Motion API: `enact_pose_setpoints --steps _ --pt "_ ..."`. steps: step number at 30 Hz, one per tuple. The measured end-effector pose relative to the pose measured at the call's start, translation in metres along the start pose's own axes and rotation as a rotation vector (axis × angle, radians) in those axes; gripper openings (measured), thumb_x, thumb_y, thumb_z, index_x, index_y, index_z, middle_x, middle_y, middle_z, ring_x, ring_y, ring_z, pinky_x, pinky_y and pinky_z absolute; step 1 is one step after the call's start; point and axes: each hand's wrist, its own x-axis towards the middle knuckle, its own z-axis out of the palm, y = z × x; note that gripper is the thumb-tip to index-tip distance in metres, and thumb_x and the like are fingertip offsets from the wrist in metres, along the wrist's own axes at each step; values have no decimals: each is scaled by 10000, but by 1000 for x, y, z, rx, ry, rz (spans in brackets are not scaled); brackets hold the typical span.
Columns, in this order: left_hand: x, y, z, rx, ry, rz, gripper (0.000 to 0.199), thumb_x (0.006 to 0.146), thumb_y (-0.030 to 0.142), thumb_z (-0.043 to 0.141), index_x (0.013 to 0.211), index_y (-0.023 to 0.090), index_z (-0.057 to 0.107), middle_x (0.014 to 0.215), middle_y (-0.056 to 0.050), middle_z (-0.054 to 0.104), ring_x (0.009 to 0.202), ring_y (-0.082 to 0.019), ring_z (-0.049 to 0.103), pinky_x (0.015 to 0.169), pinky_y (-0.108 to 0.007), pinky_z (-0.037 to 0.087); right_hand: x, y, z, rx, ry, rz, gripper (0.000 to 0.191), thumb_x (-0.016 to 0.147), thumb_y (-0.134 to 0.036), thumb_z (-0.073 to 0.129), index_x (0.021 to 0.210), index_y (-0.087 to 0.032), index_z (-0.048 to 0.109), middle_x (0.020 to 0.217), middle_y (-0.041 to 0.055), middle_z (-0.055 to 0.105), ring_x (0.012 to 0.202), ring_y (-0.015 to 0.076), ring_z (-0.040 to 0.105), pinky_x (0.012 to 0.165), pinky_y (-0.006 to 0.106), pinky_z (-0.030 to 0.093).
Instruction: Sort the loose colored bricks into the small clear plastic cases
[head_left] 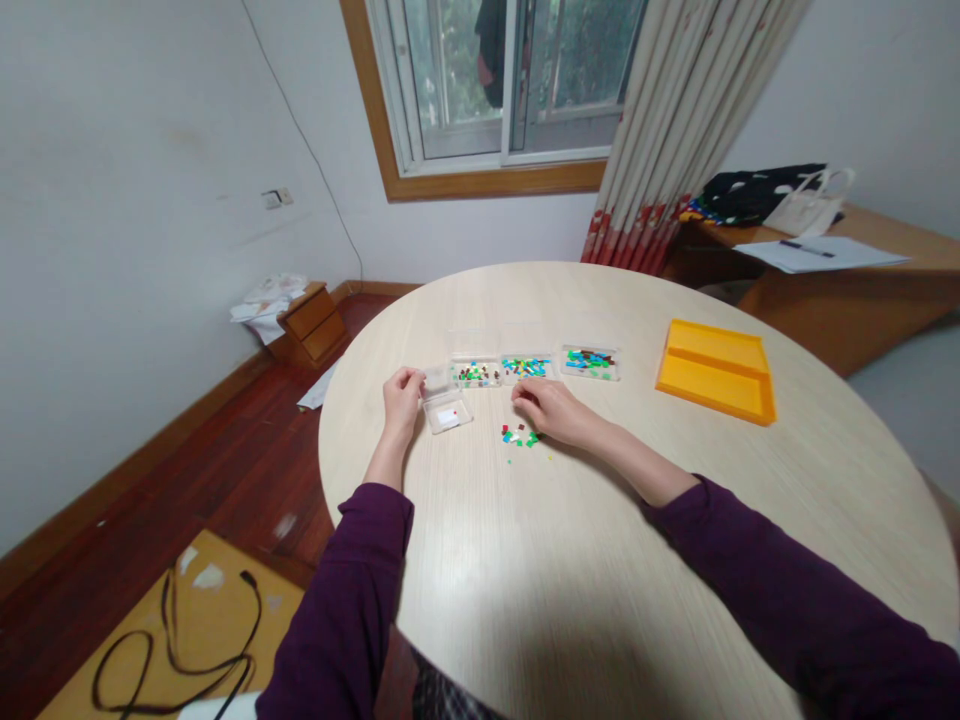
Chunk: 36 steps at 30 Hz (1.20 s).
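My left hand (403,398) pinches the raised lid (438,380) of a small clear plastic box (448,411). In that box lie a white piece and a tiny red one. My right hand (550,408) hovers just in front of the middle clear box (526,367) of colourful pieces, its fingers curled together; whatever is between the fingertips is hidden. Below it is a loose pile of small red, green, white and blue pieces (517,437) on the table. Another clear box (475,374) with brown, green and white bits stands to the left of the middle one.
At the right of the row is a clear box (591,362) of longer blue, green and brown pieces. A yellow two-compartment tray (716,372) lies farther right on the round table (480,560). Beyond the table are a desk (885,290) and a small drawer cabinet (313,325).
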Motion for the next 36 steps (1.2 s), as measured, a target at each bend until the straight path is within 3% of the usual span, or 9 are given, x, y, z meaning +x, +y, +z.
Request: enact_pose_setpoints --steps 6,17,30,36 --pt "0 -2 0 1 1 11 141 645 189 559 510 172 519 479 40 474 516 -100 425 536 -227 333 -1 5 0 54 128 56 107 840 -172 438 798 -184 536 749 36 614 681 155 530 676 269 393" --pt "1 -3 0 13 3 3 133 652 206 550 527 176 514 499 40 472 516 -100 431 535 -227 337 -5 10 0 82 177 74 103 857 -223 451 777 -195 510 717 29 603 659 155 522 669 270 402" --pt "1 -2 -1 11 6 -6 114 633 217 562 532 170 539 493 40 484 515 -97 430 519 -218 327 -9 9 3 140 219 41 123 803 -202 525 751 -182 635 732 28 688 665 153 600 683 274 460" --pt "1 -1 0 -5 7 0 129 626 209 566 510 171 524 486 43 472 515 -97 425 512 -214 322 -10 14 7 140 231 41 147 794 -163 549 784 -177 696 817 62 734 751 177 663 753 303 500"
